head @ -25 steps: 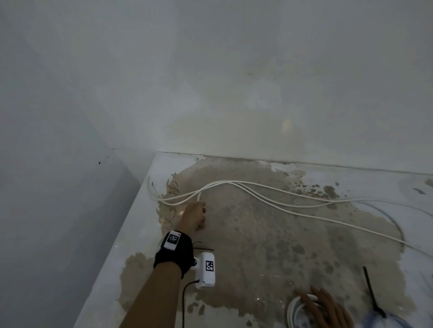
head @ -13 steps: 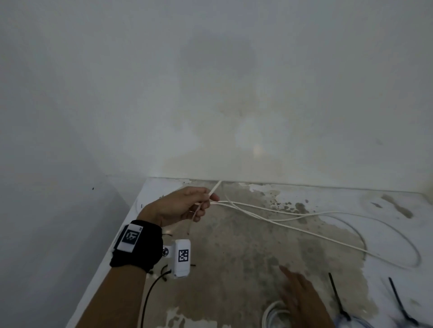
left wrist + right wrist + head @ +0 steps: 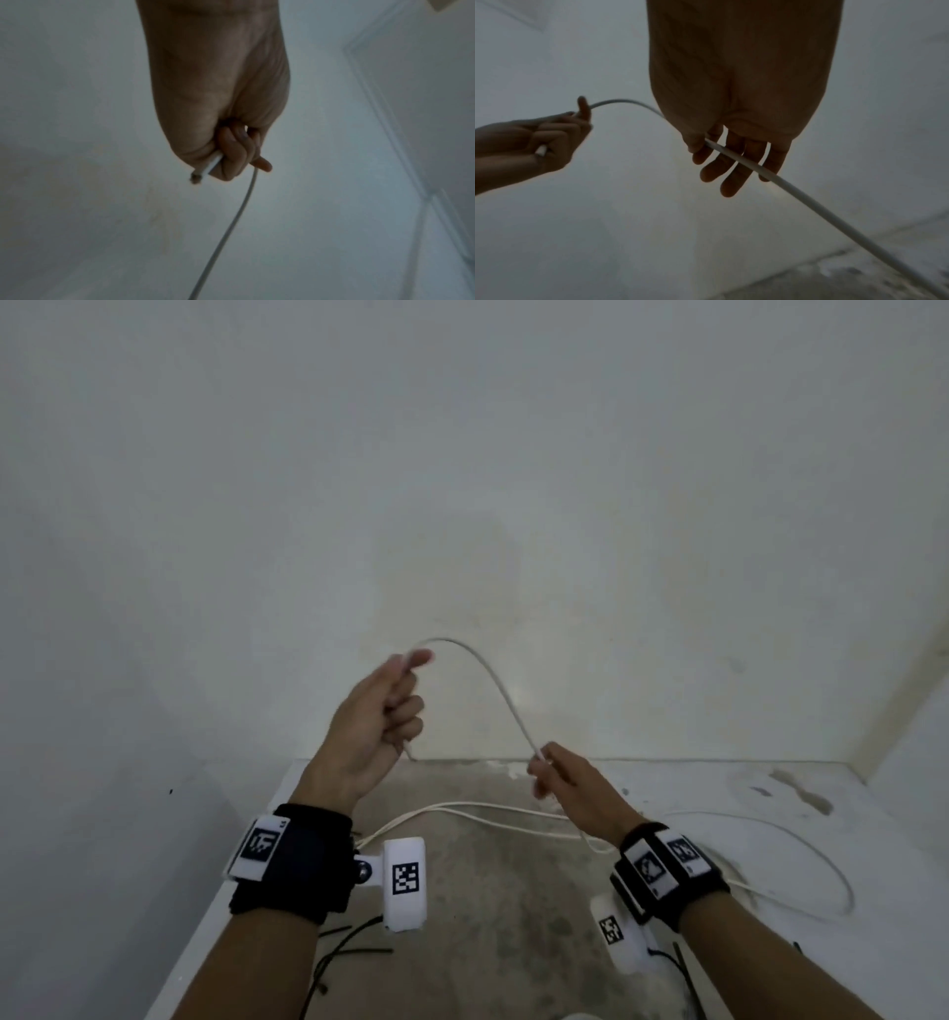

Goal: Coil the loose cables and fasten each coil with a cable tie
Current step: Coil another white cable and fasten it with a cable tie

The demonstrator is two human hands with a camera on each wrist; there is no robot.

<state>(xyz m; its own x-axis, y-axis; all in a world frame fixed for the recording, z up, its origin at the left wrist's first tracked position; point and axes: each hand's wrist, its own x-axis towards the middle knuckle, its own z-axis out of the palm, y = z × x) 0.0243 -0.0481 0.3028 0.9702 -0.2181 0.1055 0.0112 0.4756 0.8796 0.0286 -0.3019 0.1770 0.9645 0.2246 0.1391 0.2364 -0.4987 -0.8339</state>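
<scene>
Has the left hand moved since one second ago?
Yes. The left hand, gripping the white cable, has risen off the stained floor and is now seen against the wall.

bare unfinished room corner — plain white walls (image 3: 462, 454), stained patchy concrete floor (image 3: 513, 891).

The left hand (image 3: 375, 726), which a second ago was down at the stained white desk (image 3: 513, 916) gripping the thin white cable (image 3: 493, 683), has risen well above it with the cable's end clenched in its curled fingers (image 3: 232, 154). The right hand (image 3: 570, 783), earlier resting low on a coil near the front edge, has come up beside it and now holds the same cable, which arches between both hands.
</scene>
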